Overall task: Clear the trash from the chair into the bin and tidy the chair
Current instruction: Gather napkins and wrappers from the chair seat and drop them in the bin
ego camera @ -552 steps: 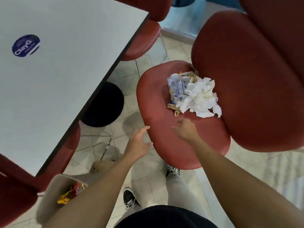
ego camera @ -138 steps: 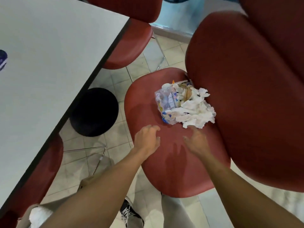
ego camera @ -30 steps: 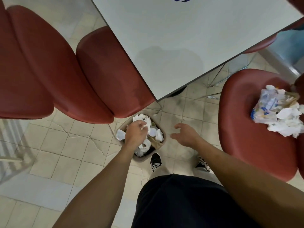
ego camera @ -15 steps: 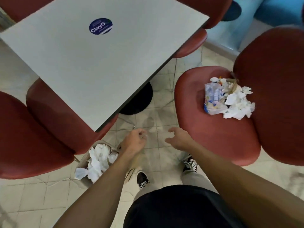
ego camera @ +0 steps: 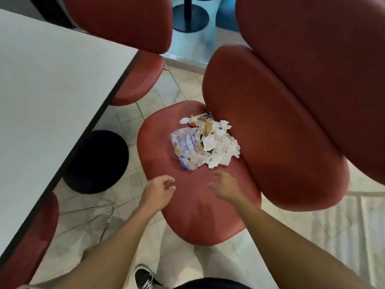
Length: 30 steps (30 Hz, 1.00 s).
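A red chair seat (ego camera: pixel 193 205) carries a pile of trash against its backrest: a crumpled clear plastic bag (ego camera: pixel 188 150), white crumpled tissues (ego camera: pixel 221 146), a white plastic spoon (ego camera: pixel 185 120) and brown scraps. My left hand (ego camera: pixel 159 191) hovers over the seat's front left, fingers loosely curled, holding nothing. My right hand (ego camera: pixel 226 185) hovers just below the tissues, fingers relaxed and empty. The bin is out of view.
A white table (ego camera: pixel 52 101) fills the left, with its black round base (ego camera: pixel 96 161) on the tiled floor. Other red chairs stand at the top (ego camera: pixel 125 21), right (ego camera: pixel 312 69) and bottom left. My shoe (ego camera: pixel 145 277) is at the bottom.
My view has swung from the bin back to the chair. Both hands moved from above the floor to over the seat, close to the trash pile. The bin left the view.
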{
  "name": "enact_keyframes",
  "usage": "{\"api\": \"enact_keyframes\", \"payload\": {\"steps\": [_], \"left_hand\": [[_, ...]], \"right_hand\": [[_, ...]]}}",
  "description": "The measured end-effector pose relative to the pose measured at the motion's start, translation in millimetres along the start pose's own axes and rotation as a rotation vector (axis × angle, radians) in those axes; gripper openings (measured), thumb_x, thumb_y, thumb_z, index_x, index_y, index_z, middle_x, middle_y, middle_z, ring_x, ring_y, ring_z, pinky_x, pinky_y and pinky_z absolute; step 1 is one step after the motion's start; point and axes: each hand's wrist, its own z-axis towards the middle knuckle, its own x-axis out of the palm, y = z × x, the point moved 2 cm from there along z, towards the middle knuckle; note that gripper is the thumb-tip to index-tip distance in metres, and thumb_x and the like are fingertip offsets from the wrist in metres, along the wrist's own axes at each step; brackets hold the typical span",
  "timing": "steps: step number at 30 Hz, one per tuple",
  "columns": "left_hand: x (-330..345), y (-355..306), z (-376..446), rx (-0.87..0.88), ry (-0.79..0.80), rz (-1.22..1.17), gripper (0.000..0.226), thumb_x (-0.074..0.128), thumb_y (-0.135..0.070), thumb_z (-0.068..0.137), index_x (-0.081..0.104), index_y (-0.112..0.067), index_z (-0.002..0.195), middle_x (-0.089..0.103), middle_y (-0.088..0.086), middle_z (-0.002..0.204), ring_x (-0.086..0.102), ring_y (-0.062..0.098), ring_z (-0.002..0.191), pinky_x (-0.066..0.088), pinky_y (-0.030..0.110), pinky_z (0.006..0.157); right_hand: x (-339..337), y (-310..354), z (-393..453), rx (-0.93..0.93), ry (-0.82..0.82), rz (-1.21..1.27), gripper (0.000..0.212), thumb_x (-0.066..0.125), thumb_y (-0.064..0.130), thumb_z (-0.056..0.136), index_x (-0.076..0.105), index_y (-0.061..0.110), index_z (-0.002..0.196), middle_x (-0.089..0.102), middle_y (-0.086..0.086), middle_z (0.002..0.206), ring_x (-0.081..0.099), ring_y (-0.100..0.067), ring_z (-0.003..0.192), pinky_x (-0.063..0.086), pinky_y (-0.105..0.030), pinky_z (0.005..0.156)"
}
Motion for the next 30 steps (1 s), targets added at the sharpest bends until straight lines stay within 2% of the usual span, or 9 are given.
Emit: {"api": "enact_keyframes", "payload": {"steps": [4,9,13,16,19,21,24,27,30], "left_hand": [[25.9,-48.0,55.7,0.083,0.011,0.058,0.025,0.071,-0.019,0.079,0.072,-0.024,0.104,0.071,-0.006,0.101,0.065,0.012,0.088,0.051,0.024,0.086],[61.8,-89.8,123.5,0.159,0.093,0.159,0.032,0.065,-0.018,0.081,0.067,-0.025,0.111,0.064,0.0,0.117,0.061,0.02,0.105,0.049,0.033,0.091],[95.5,-104.4,170.2,0.228,0.125,0.269,0.031,0.064,-0.015,0.083,0.067,-0.03,0.109,0.052,0.007,0.127,0.057,0.024,0.11,0.048,0.038,0.094],[118.2,-108.3,195.0,0.218,0.163,0.333,0.031,0.064,-0.015,0.085,0.067,-0.032,0.111,0.039,0.012,0.14,0.059,0.029,0.108,0.049,0.039,0.094],[129.6,-110.0,207.1,0.229,0.157,0.356,0.031,0.062,-0.011,0.086,0.068,-0.03,0.11,0.033,0.015,0.148,0.046,0.032,0.129,0.043,0.033,0.102],[138.3,-106.9,215.9,0.202,0.151,0.389,0.035,0.061,-0.009,0.085,0.067,-0.027,0.114,0.032,0.015,0.148,0.035,0.027,0.137,0.04,0.029,0.1],[147.2,-98.8,226.0,0.175,0.154,0.419,0.039,0.06,-0.005,0.085,0.063,-0.02,0.121,0.044,0.011,0.136,0.048,0.027,0.124,0.043,0.029,0.092],[147.8,-88.4,230.8,0.145,0.145,0.417,0.039,0.058,-0.002,0.084,0.063,-0.014,0.121,0.055,0.008,0.126,0.057,0.023,0.109,0.039,0.02,0.084],[140.1,-87.1,226.2,0.161,0.118,0.387,0.032,0.058,-0.005,0.085,0.068,-0.012,0.114,0.062,0.008,0.117,0.06,0.022,0.102,0.039,0.017,0.082]], "right_hand": [[-22.1,-24.8,45.9,0.028,-0.042,0.07,0.053,0.065,0.023,0.086,0.05,0.017,0.136,0.057,-0.005,0.134,0.052,-0.024,0.124,0.038,-0.024,0.098],[-24.7,-52.0,100.6,0.072,-0.092,0.193,0.054,0.069,0.019,0.082,0.052,0.022,0.133,0.059,0.0,0.128,0.055,-0.018,0.119,0.038,-0.02,0.093],[-24.1,-72.1,143.3,0.096,-0.146,0.249,0.053,0.07,0.017,0.081,0.055,0.021,0.131,0.063,-0.006,0.114,0.053,-0.018,0.118,0.037,-0.019,0.093],[-15.0,-85.1,173.2,0.11,-0.161,0.268,0.058,0.073,0.026,0.078,0.054,0.026,0.133,0.061,-0.008,0.117,0.053,-0.02,0.115,0.038,-0.021,0.094],[-7.1,-87.9,191.6,0.124,-0.159,0.318,0.063,0.076,0.03,0.076,0.052,0.029,0.135,0.052,-0.009,0.13,0.049,-0.022,0.121,0.041,-0.03,0.102],[0.9,-90.9,205.3,0.129,-0.139,0.327,0.063,0.077,0.033,0.076,0.052,0.031,0.134,0.048,-0.007,0.132,0.046,-0.021,0.123,0.037,-0.026,0.098],[15.9,-90.7,221.6,0.151,-0.122,0.306,0.053,0.076,0.032,0.077,0.056,0.034,0.125,0.045,-0.004,0.127,0.05,-0.02,0.115,0.038,-0.024,0.088],[27.9,-85.7,227.4,0.131,-0.138,0.29,0.034,0.072,0.022,0.079,0.065,0.03,0.111,0.057,0.0,0.118,0.057,-0.018,0.107,0.044,-0.024,0.083],[30.8,-86.0,223.2,0.133,-0.217,0.318,0.022,0.068,0.015,0.08,0.071,0.026,0.099,0.065,0.001,0.107,0.06,-0.012,0.089,0.044,-0.02,0.073]]}}
